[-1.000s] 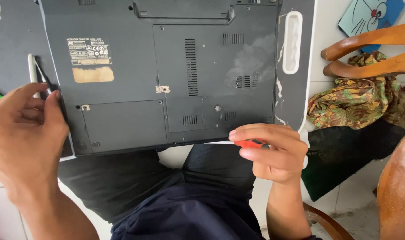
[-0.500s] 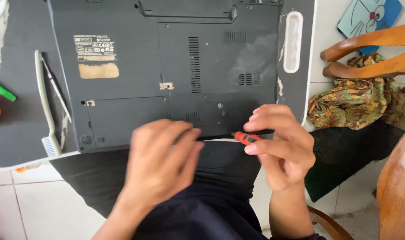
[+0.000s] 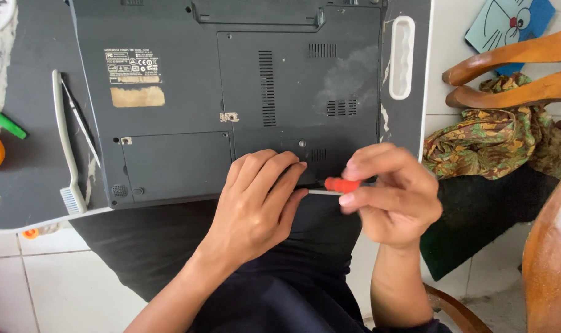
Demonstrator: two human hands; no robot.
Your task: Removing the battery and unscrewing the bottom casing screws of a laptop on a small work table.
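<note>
Two hands: left hand on laptop, toothbrush beside.

The laptop, lying just above the grip, is showing a matt dark grey plastic underside, dusty and smudged pale toward its right, with paper labels, one torn and yellowed. The screwdriver in the right hand is showing a glossy red plastic handle and a thin shaft looking like bare metal, running to the left hand. Far left of the grip, a toothbrush is looking like smooth pale plastic. The table is looking matt dark. Right of the grip, patterned cloth is lying crumpled under glossy varnished wood chair rails.
</note>
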